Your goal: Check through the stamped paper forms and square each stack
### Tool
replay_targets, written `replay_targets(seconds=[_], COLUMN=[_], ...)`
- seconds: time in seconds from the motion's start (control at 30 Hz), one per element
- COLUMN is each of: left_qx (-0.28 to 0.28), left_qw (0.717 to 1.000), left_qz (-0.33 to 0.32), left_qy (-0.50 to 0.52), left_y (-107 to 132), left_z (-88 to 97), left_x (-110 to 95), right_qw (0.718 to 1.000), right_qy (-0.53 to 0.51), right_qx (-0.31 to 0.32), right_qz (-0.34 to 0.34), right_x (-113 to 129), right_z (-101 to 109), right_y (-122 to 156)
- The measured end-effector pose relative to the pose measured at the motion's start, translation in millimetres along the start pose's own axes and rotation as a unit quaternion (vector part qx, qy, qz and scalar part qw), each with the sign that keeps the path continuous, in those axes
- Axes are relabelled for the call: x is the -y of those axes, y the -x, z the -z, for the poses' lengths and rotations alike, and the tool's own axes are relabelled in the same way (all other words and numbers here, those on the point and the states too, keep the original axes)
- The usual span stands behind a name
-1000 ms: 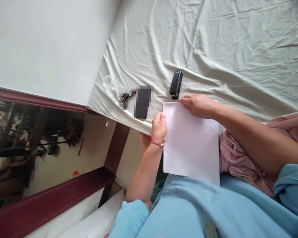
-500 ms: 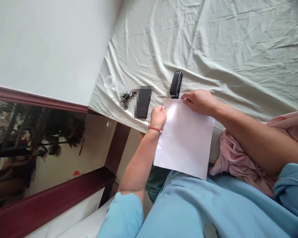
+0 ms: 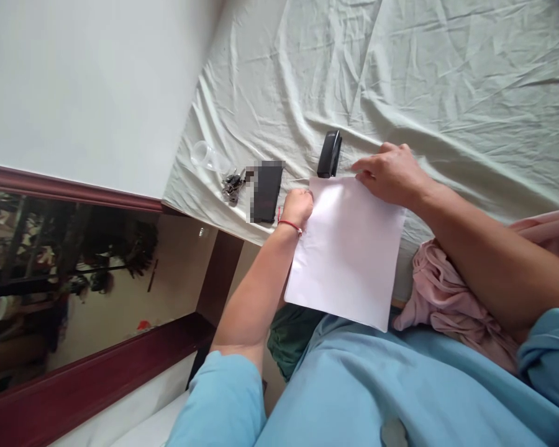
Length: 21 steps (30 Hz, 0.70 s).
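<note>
A sheet of white paper (image 3: 347, 248), perhaps a stack, lies across the edge of the bed and my lap. My left hand (image 3: 299, 206), with a red string on its wrist, is closed on the paper's left edge near the top corner. At the upper right of the paper my right hand (image 3: 394, 172) hovers over its top edge, fingers loosely bent and thumb and index finger slightly apart. A black stapler (image 3: 329, 154) rests on the bedsheet, its near end at the paper's top edge. Whether the paper enters its jaw cannot be made out.
Left of the paper lie a black phone (image 3: 266, 191), a bunch of keys (image 3: 233, 186) and a clear plastic cup (image 3: 209, 156) on its side. Pink cloth (image 3: 440, 292) is bunched at the right. The wrinkled pale bedsheet (image 3: 447, 74) stretches beyond; a red-framed mirror (image 3: 97, 279) stands at left.
The paper has shifted slightly forward, with my left hand still on it. My right hand has moved up and to the right, away from its earlier grip on the top edge.
</note>
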<state>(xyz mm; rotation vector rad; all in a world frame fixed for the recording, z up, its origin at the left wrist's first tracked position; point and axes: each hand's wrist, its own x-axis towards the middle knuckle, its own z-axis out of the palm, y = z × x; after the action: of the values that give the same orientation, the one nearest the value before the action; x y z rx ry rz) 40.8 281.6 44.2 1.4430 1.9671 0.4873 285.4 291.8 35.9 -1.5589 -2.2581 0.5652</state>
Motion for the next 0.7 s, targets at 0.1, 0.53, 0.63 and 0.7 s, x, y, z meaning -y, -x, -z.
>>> replay_targets(seconds=[0.1,0.53,0.63,0.7], left_qx=[0.007,0.021,0.014,0.009], left_qw=[1.0,1.0,0.999,0.996], left_qz=[0.015,0.005,-0.021,-0.043], left_qy=[-0.004,-0.013,-0.046,-0.08], left_y=[3,7,10,11], left_z=[-1.2,-6.7,-4.0,0.0], left_x=[-5,-7,-8,-10], right_qw=[0.997,1.0,0.998,0.999], right_qy=[0.015,0.007,0.011,0.017], right_qx=[0.067,-0.016,-0.052,-0.044], right_qz=[-0.047,0.02,0.014,-0.004], right_x=[-2,-27,-29,-27], right_z=[14,-9,-21,-24], right_y=[-3,-3,-4,-6])
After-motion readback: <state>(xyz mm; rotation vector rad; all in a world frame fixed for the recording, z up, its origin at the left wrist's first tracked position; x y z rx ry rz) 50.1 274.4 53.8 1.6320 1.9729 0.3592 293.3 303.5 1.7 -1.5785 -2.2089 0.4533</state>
